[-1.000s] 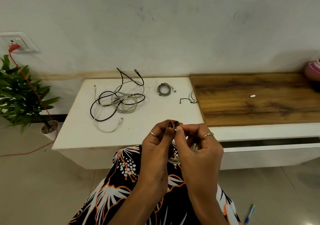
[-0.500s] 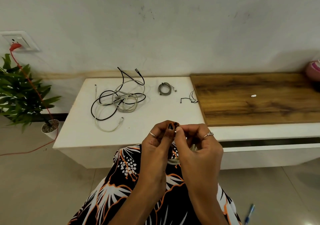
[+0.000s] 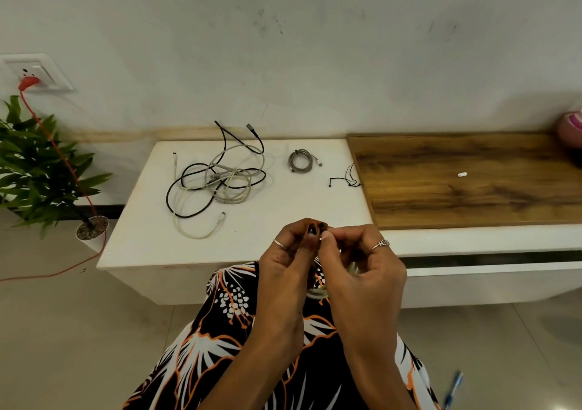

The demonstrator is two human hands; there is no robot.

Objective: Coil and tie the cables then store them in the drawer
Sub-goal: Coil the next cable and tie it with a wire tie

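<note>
I see the white tabletop (image 3: 252, 242) running along the wall, with a wooden panel (image 3: 466, 176) laid on its right part and a drawer (image 3: 491, 271) under that panel, slightly ajar with a dark gap above its front. At the far left stands a potted plant (image 3: 41, 170), and a red cord (image 3: 59, 154) drops from the wall socket past it to the floor. On the tabletop's left half lies a loose tangle of black and pale cables (image 3: 214, 182); to its right, apart from it, sits a small coiled grey cable (image 3: 301, 160), and near the panel's edge a thin black tie (image 3: 345, 181). In front of the tabletop, over my patterned lap, my left hand (image 3: 293, 264) and right hand (image 3: 362, 271) meet fingertip to fingertip. Each grip is closed, pinching at a pale coiled cable (image 3: 319, 293) held between them, mostly hidden behind the hands. A small white piece (image 3: 461, 175) rests on the panel.
</note>
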